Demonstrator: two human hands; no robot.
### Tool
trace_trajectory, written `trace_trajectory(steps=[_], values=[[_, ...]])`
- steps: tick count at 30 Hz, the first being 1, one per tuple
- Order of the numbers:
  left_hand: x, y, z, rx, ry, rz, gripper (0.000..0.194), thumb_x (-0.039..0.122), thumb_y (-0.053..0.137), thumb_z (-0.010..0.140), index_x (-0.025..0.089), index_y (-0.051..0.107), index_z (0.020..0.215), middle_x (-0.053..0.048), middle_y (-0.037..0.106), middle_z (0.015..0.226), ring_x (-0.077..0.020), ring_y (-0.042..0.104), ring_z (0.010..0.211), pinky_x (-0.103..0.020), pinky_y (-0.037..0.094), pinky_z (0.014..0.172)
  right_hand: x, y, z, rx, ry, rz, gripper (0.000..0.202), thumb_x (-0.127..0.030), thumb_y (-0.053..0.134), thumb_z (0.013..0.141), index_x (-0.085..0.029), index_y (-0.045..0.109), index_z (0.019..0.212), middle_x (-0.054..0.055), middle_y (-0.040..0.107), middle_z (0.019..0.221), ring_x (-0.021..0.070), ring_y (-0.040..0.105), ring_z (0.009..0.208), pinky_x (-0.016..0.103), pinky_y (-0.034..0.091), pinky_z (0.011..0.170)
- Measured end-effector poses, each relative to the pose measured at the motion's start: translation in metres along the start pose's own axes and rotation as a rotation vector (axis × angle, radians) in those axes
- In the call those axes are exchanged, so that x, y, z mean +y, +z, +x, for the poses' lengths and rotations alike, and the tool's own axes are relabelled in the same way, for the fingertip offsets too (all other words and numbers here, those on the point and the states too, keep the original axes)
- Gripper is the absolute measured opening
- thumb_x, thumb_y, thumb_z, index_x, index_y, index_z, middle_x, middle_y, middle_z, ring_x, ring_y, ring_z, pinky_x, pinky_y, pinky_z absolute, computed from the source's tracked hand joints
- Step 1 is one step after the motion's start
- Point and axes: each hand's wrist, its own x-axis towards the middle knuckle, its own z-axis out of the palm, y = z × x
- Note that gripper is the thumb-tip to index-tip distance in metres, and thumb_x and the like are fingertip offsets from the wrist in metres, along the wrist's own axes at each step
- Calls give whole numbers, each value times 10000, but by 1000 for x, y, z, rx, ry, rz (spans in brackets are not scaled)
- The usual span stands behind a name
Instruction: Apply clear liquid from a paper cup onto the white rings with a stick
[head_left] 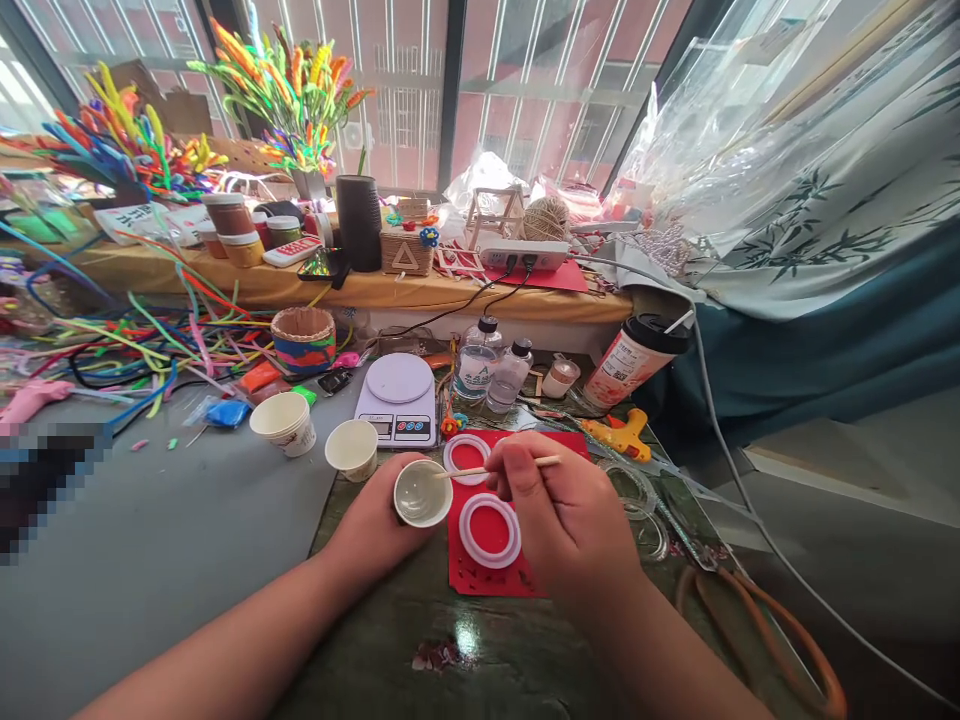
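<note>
The right hand [574, 510], at the centre right of the frame, pinches a thin stick [546, 462] between thumb and fingers. The stick slants slightly down to the left, its end inside the mouth of a cup [406, 478] near the centre. The left hand [379, 515] is wrapped around that cup, holding it tilted so the inside shows — clear liquid [418, 498] lies in it.

Just right of the cup, two pale purple rings [466, 536] lie on a red sheet [487, 582], one above the other in the frame; the right hand partly covers the sheet. Left of the cup, a second cup [367, 462] stands on the desk [360, 650], and further left a stack of cups [294, 441]. Above these sits a white scale [397, 400], with two clear bottles [510, 380] to its right.

Right of centre lies a yellow glue gun [628, 436], and above it leans a drink cup [624, 370] with a black lid. Scissors [791, 625] with orange-brown handles lie at lower right.

Coloured pipe cleaners [142, 340] crowd the left side. Along the ledge [420, 298] at the top stand jars [243, 250], a black vase [358, 225] and a power strip [525, 254] — bright fuzzy flowers [292, 90] rise at upper left.
</note>
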Motion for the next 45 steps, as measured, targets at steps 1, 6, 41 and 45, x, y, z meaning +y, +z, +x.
trace_trajectory(steps=[1, 6, 41, 45], values=[[-1, 0, 0, 11, -2, 8, 445, 270, 821, 793, 233, 695, 1218, -87, 805, 1218, -310, 771, 1107, -456, 638, 1000, -1, 1, 0, -28, -25, 9, 387, -357, 466, 1164, -228, 680, 867, 21, 685, 718, 186, 647, 661, 301, 464, 632], [-7, 1, -2, 90, 10, 37, 524, 272, 836, 784, 235, 668, 1278, -94, 783, 1267, -316, 761, 1148, -477, 629, 1040, -5, 2, 1, 21, -94, -42, 384, -290, 450, 1154, -235, 625, 817, 2, 640, 680, 171, 600, 619, 297, 418, 604], [1, 0, 2, -19, 14, 36, 377, 232, 795, 812, 231, 690, 1174, -67, 788, 1179, -286, 749, 1072, -436, 627, 983, 2, 0, 3, -15, 36, 20, 450, -484, 466, 1164, -237, 693, 863, 15, 693, 665, 188, 660, 615, 311, 463, 596], [-1, 0, 2, -10, 5, 34, 409, 238, 806, 795, 225, 687, 1186, -77, 789, 1198, -298, 746, 1097, -452, 624, 994, 4, -3, 6, -60, 179, 136, 489, -564, 466, 1147, -227, 688, 869, 11, 662, 641, 190, 650, 584, 310, 489, 566]])
